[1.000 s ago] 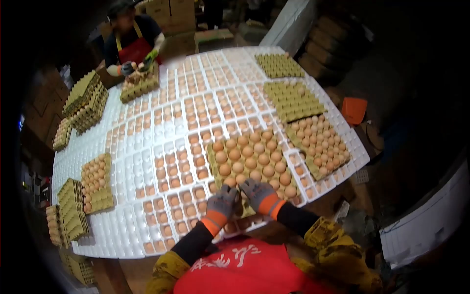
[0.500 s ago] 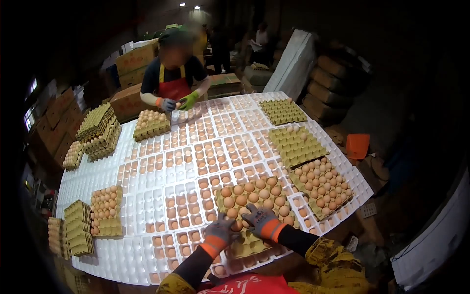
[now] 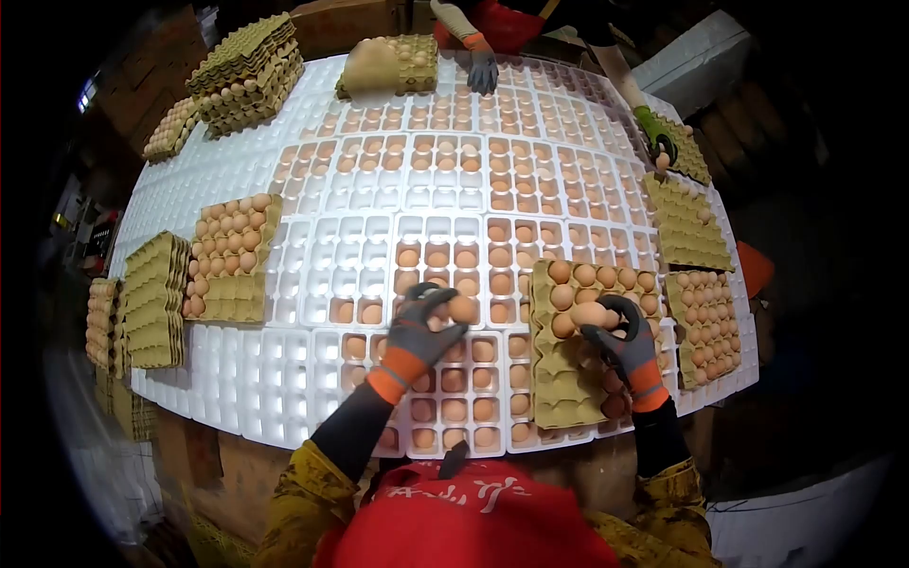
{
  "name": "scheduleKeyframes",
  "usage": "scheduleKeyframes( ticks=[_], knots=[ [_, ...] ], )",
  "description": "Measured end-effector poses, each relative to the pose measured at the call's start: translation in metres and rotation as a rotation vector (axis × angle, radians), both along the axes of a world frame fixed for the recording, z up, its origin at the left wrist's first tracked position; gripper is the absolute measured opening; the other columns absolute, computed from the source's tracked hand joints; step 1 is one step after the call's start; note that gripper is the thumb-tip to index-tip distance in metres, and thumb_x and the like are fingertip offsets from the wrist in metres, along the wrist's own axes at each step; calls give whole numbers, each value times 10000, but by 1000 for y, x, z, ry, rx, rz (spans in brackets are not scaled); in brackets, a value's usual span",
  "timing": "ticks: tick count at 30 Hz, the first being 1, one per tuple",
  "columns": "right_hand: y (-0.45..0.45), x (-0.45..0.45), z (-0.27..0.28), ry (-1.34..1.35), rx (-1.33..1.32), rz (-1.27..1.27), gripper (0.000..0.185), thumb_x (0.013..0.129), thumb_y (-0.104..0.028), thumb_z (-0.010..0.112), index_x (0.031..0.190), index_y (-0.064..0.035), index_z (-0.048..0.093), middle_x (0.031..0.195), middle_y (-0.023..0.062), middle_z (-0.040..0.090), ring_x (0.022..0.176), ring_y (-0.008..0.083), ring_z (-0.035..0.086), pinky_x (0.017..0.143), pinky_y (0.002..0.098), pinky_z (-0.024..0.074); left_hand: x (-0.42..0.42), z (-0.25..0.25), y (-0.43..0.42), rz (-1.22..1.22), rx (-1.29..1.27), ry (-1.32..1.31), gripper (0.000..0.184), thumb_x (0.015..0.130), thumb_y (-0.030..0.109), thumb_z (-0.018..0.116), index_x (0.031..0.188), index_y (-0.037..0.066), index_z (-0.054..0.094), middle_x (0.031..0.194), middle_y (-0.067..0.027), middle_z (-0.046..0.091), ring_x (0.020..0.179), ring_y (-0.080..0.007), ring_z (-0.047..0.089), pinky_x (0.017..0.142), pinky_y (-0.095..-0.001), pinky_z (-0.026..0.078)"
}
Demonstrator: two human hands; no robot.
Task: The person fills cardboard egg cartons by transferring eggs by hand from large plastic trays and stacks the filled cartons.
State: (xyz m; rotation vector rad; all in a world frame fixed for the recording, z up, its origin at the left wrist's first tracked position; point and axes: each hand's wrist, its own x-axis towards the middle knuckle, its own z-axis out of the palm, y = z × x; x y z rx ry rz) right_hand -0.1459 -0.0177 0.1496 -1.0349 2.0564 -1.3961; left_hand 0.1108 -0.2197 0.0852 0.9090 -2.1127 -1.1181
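Note:
My left hand, in a grey glove with an orange cuff, is closed around an egg above the white plastic trays. Some of their cells under and around it hold brown eggs. My right hand, gloved alike, curls around another egg over a pulp egg tray. Eggs fill the far rows of that tray, while the bare cups show at its near left. My fingers hide whether either hand holds more than one egg.
Several pulp trays of eggs stand around: a stack at the far left, a part-filled tray at left, a full tray at right. Across the table are a co-worker's grey-gloved hand and green-gloved hand, the latter by an egg.
My view has shifted. Both hands have lifted off the pulp tray's eggs, the left moving left over the white trays with an egg. The co-worker's hands have spread apart.

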Motion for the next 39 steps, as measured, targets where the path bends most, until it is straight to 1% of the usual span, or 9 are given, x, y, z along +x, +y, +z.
scheduleKeyframes(
  ticks=[2,6,14,18,23,29,33,37,39],
  knots=[
    [-56,33,7,-236,61,113,433,789,-147,824,1166,-64,627,1101,22,643,1008,131,603,846,303,524,43,-16,-51,140,-10,22,467,715,165,813,1156,84,683,1153,-127,601,1067,-297,621,902,-366,529],
    [-184,69,-38,366,132,218,422,743,-305,807,1084,-119,641,1087,84,605,963,293,628,831,384,521,83,-35,-125,235,-105,-213,454,741,213,807,1163,110,676,1193,-113,586,1063,-303,621,900,-395,527],
    [-297,87,-118,576,373,50,426,806,-294,751,1190,-156,628,1279,76,528,1059,286,628,901,400,517,52,-65,-170,153,-184,-613,570,771,464,774,1226,148,641,1294,-128,533,1036,-326,647,836,-415,535],
    [-318,92,-126,14,-44,128,308,866,-197,687,1163,-114,685,1179,106,635,1077,310,628,969,376,491,47,-68,-180,153,-230,-388,392,863,302,690,1220,148,648,1280,-148,538,1070,-337,627,865,-419,526],
    [-343,93,-128,-426,182,160,248,931,-89,556,1106,-100,732,1122,104,692,909,234,677,842,321,520,9,-72,-212,129,-214,-16,350,886,194,654,1232,143,658,1220,-135,634,1104,-325,623,932,-397,506],
    [-318,51,-166,689,-232,-68,282,933,-101,584,1203,-122,659,1230,130,606,1181,324,540,1014,425,431,10,-97,-243,167,158,94,401,876,224,685,1255,100,644,1237,-130,649,1132,-273,626,981,-348,479],
    [-298,54,-179,624,-128,112,351,894,-128,585,1241,-138,639,1299,145,581,1231,365,487,1045,464,393,32,-125,-259,249,33,389,383,875,29,587,1254,64,629,1241,-100,630,1154,-217,591,992,-355,469],
    [-270,113,-119,425,-188,245,288,877,-110,601,1161,-113,646,1189,131,609,1116,344,534,1003,454,418,43,-147,-263,205,-506,-259,290,928,176,598,1205,184,685,1295,-40,635,1269,-237,531,1180,-441,188],
    [-274,137,-122,476,-198,357,274,906,-145,619,1175,-112,656,1186,118,621,1109,331,547,978,447,433,44,-142,-255,269,-505,-166,280,939,180,580,1192,152,695,1264,-79,655,1270,-275,532,1155,-433,253]
  ],
)
